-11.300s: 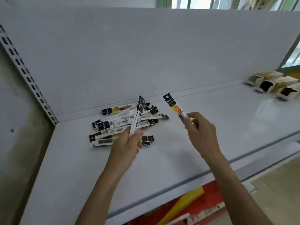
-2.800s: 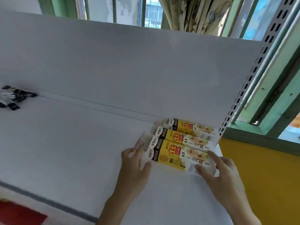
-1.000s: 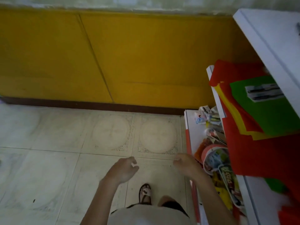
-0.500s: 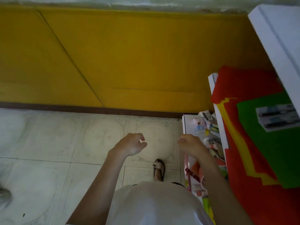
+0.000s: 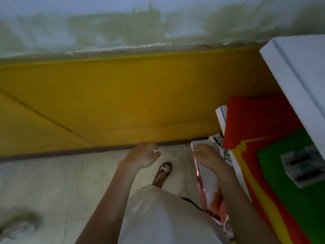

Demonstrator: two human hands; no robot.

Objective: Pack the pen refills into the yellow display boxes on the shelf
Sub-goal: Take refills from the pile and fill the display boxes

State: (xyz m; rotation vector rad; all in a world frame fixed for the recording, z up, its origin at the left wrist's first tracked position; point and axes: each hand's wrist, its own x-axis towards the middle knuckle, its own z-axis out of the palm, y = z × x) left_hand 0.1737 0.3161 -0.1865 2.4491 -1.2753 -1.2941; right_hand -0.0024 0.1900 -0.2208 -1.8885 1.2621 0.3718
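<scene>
Both hands loosely curled, empty: left hand (image 5: 142, 155), right hand (image 5: 207, 156) nearer shelf (image 5: 299, 71) rightward; refills unseen.

both hands held out low, left hand (image 5: 142, 156) and right hand (image 5: 206, 156) loosely curled, empty

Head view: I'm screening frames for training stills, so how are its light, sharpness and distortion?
Head view: dim and murky throughout; motion blur smears the upper wall and the floor; the left hand and right hand are soft-edged; wide-angle distortion slants the white shelf; no glare visible.
</scene>
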